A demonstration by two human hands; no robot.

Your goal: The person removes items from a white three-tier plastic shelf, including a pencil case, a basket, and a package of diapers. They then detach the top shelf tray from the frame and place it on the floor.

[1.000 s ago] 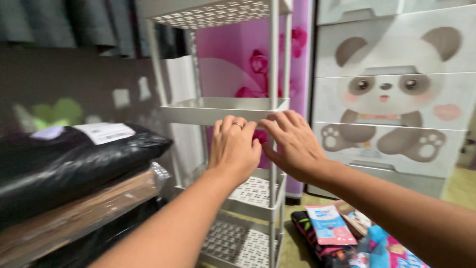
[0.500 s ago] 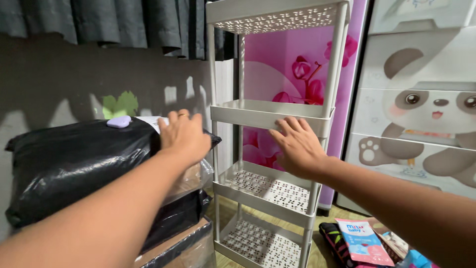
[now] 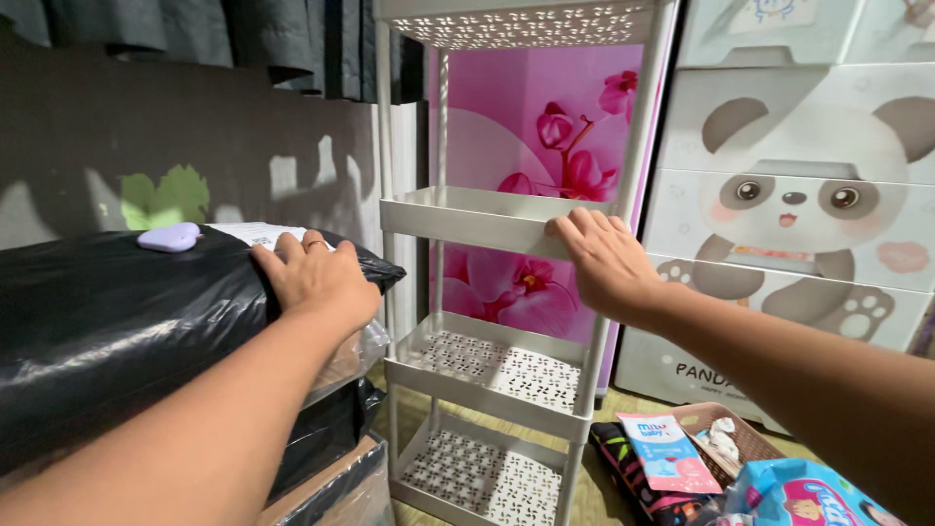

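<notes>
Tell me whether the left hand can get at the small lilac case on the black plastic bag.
Probably yes: the left hand rests on the same black plastic bag, and nothing lies between it and the small lilac case.

Bagged bundle [image 3: 117, 331] left of shelf rack [image 3: 487, 219], drawer cabinet [image 3: 808, 195] right

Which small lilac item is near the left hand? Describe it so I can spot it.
Start at the big black plastic-wrapped bundle left of the white shelf rack. On its top, beyond the left hand, lies a small lilac pebble-shaped case. It is the only pastel, rounded thing there, beside a flat white paper label.
</notes>
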